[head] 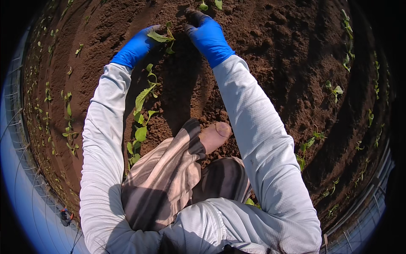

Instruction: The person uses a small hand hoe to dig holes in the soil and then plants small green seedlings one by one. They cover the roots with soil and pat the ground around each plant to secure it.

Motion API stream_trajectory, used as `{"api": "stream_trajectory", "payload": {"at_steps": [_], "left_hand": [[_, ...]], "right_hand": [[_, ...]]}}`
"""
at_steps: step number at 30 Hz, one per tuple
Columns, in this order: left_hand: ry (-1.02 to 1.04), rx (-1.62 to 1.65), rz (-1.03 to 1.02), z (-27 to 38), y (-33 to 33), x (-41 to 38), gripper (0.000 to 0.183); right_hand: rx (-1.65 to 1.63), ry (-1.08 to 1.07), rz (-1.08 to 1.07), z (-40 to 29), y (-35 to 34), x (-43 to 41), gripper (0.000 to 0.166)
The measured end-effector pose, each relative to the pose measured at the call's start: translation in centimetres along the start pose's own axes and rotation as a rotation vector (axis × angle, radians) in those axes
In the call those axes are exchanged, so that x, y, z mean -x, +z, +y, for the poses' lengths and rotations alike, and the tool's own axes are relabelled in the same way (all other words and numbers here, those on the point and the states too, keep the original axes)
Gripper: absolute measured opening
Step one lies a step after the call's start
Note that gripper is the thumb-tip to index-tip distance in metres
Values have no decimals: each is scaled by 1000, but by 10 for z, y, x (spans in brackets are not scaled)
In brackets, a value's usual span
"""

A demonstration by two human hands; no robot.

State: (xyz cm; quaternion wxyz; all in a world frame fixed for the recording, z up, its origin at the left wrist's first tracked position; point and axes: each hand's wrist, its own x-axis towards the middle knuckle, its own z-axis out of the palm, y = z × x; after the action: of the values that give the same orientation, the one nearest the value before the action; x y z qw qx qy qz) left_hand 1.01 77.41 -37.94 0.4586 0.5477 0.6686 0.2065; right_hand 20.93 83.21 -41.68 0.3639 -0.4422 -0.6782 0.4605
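Both hands wear blue gloves with soil-darkened fingers, and they reach out over brown soil. My left hand [139, 44] is beside a small leafy seedling [169, 37], its fingertips behind or against a leaf; whether it grips the plant is hidden. On the seedling's other side, my right hand [206, 35] is bent over the soil [247, 63], thumb and fingers apart, with nothing seen in it. Two small leaves of another seedling [203, 6] show at the top edge, just beyond the right hand. Closer to me, a row of larger green seedlings [141, 100] runs towards my knee.
My striped trouser leg [165, 177] and shoe [215, 136] are on the soil beside the row. More seedling rows lie to the left [69, 133] and right [335, 91]. Along the left rim runs a greenhouse-like frame [16, 104], with a distant person [66, 217] near it.
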Motion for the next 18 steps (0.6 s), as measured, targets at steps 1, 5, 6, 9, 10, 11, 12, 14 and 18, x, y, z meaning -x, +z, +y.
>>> {"api": "stream_trajectory", "payload": {"at_steps": [1, 5, 6, 9, 10, 11, 12, 14, 18], "left_hand": [[6, 19, -22, -1, -1, -1, 43], [0, -103, 54, 1, 2, -1, 46], [22, -84, 22, -3, -1, -4, 47], [-12, -34, 35, -2, 3, -2, 48], [-42, -21, 62, 5, 4, 2, 49], [-47, -35, 54, 6, 3, 2, 49], [-50, -50, 44, 7, 2, 1, 49], [-38, -51, 29, 4, 1, -3, 47], [-73, 146, 1, -1, 2, -10, 35]], "right_hand": [[26, -72, -11, -11, 0, -5, 41], [456, -280, -219, -14, -5, -8, 49], [502, -284, -243, -10, -5, -5, 54], [641, -288, -312, 10, -4, 19, 71], [629, -277, -300, 14, 1, 29, 77], [638, -284, -255, 17, 4, 37, 76], [647, -288, -208, 18, 6, 46, 74], [708, -286, -129, 17, 11, 52, 71], [563, -249, -24, 17, 15, 52, 62]]}}
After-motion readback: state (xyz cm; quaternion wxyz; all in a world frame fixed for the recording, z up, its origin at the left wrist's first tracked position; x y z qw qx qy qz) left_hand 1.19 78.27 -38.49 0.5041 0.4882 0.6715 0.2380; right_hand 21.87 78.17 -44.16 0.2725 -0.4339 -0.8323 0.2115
